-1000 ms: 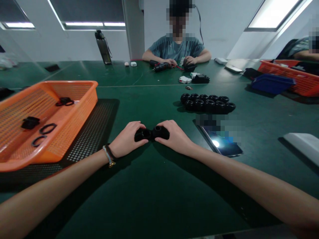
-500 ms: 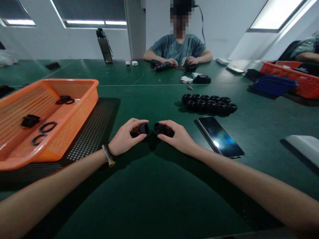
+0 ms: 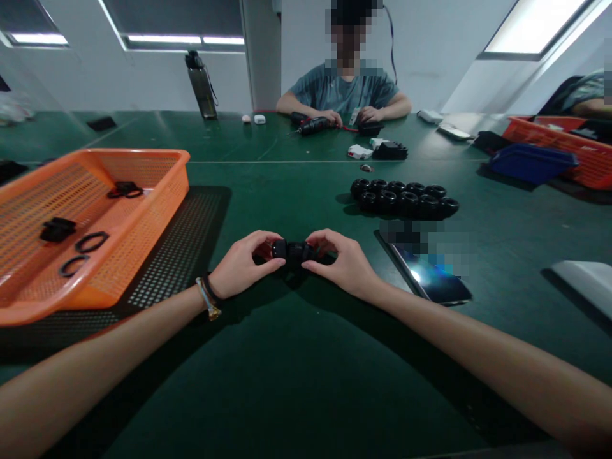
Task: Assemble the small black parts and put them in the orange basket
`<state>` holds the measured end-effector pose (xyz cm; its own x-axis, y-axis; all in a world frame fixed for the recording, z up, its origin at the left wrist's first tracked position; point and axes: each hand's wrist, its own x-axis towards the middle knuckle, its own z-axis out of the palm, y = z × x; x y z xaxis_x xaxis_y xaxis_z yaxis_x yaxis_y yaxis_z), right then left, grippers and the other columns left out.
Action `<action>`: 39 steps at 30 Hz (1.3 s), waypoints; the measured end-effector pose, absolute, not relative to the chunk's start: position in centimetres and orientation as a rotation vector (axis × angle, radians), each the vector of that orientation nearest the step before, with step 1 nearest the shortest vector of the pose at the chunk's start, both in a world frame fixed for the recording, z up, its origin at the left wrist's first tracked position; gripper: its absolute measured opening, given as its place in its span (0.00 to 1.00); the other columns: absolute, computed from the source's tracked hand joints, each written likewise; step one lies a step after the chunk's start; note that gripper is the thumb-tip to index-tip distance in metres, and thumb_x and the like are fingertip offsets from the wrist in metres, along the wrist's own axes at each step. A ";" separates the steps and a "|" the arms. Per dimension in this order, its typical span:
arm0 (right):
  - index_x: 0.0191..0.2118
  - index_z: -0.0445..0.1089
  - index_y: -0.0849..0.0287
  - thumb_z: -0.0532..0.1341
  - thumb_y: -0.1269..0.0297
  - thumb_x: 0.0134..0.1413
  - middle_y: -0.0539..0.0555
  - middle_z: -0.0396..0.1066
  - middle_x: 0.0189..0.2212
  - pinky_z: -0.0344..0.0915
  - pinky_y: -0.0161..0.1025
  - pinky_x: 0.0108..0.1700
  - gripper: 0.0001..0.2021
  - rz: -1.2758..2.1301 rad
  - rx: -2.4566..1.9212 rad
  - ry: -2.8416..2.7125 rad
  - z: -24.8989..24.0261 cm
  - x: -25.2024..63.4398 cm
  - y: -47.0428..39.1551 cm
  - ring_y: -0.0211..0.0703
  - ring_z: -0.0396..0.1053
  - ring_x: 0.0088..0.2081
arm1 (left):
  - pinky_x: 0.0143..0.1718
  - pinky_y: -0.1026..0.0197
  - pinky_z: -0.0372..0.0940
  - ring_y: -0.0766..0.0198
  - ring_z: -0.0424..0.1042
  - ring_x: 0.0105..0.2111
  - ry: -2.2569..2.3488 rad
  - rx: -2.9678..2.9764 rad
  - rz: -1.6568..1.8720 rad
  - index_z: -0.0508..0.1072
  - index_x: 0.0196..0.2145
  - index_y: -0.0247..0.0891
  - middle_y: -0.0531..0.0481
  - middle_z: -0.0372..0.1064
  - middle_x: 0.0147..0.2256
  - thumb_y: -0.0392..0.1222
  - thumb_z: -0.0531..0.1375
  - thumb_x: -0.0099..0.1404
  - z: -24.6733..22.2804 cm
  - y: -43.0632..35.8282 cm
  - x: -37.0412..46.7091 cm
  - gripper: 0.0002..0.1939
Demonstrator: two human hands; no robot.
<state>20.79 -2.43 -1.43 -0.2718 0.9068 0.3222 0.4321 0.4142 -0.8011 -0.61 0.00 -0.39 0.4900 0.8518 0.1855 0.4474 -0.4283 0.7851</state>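
My left hand (image 3: pixel 243 263) pinches a black cap nut (image 3: pixel 279 249) between thumb and fingers. Facing it, my right hand (image 3: pixel 340 260) grips a black threaded cable gland body (image 3: pixel 297 251) by its right end. The two parts lie end to end in one line, just above the table; whether the threads are engaged I cannot tell. Beyond my right hand, several black fittings (image 3: pixel 408 201) stand grouped in two rows.
An orange basket (image 3: pixel 184 178) holding black rings (image 3: pixel 92 241) stands at left. A phone (image 3: pixel 430 271) lies right of my right hand, a white object (image 3: pixel 581 287) farther right. Across the green table (image 3: pixel 296 382) sits a person near a power drill (image 3: pixel 313 125); a blue tray (image 3: pixel 533 164) is at right.
The cap nut and the gland body, apart and tilted before, now meet end to end. My hands have stayed nearly in place, turning the parts into line.
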 end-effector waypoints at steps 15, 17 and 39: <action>0.39 0.67 0.57 0.64 0.71 0.46 0.53 0.70 0.37 0.72 0.41 0.39 0.11 0.582 -0.989 -1.936 -1.3 20.4 -3.0 0.41 0.70 0.36 | 0.34 0.61 0.65 0.62 0.68 0.31 1.054 2.184 0.647 0.71 0.41 0.35 0.49 0.72 0.34 0.49 0.57 0.58 0.2 -0.3 -0.5 0.18; 0.39 0.68 0.58 0.64 0.71 0.47 0.53 0.70 0.37 0.72 0.41 0.39 0.11 0.580 -0.977 -1.931 -1.3 20.4 -3.0 0.40 0.70 0.36 | 0.32 0.61 0.64 0.63 0.68 0.29 1.055 2.185 0.646 0.71 0.41 0.34 0.49 0.71 0.32 0.49 0.57 0.58 0.2 -0.4 -0.4 0.17; 0.39 0.70 0.58 0.66 0.67 0.46 0.51 0.74 0.35 0.72 0.40 0.40 0.12 0.943 -1.068 -1.781 -1.2 20.3 -3.2 0.40 0.72 0.37 | 0.40 0.56 0.69 0.59 0.73 0.36 1.021 1.913 0.701 0.69 0.44 0.34 0.45 0.72 0.39 0.47 0.61 0.54 -0.4 -0.7 -0.2 0.21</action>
<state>20.29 -3.15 -1.25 -0.2897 0.9175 0.2727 0.2903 0.3557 -0.8884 -0.24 -0.67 -0.42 0.5125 0.8544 0.0859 0.3870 -0.3191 0.8651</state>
